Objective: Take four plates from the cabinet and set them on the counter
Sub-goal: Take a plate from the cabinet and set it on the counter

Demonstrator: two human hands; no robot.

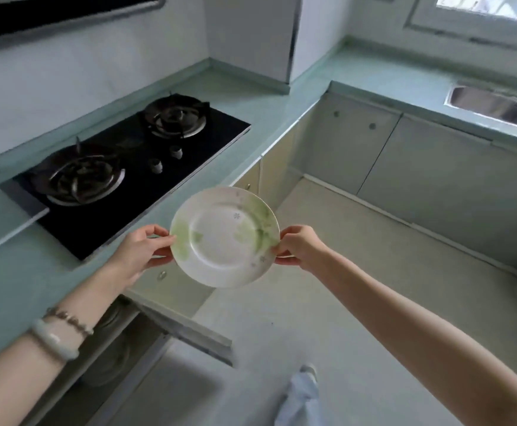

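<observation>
A white plate (224,238) with pale green leaf prints is held in the air, just off the front edge of the pale green counter (269,96). My left hand (142,249) pinches its left rim and my right hand (297,245) pinches its right rim. The plate is slightly tilted, its face up. Below the counter a cabinet drawer (186,330) stands pulled open under my left forearm; its contents are dark and hard to make out.
A black two-burner gas hob (128,167) is set into the counter left of the plate. The counter turns a corner to a steel sink (487,104) at the far right. Closed cabinet doors (429,167) line the back. Pale floor lies below.
</observation>
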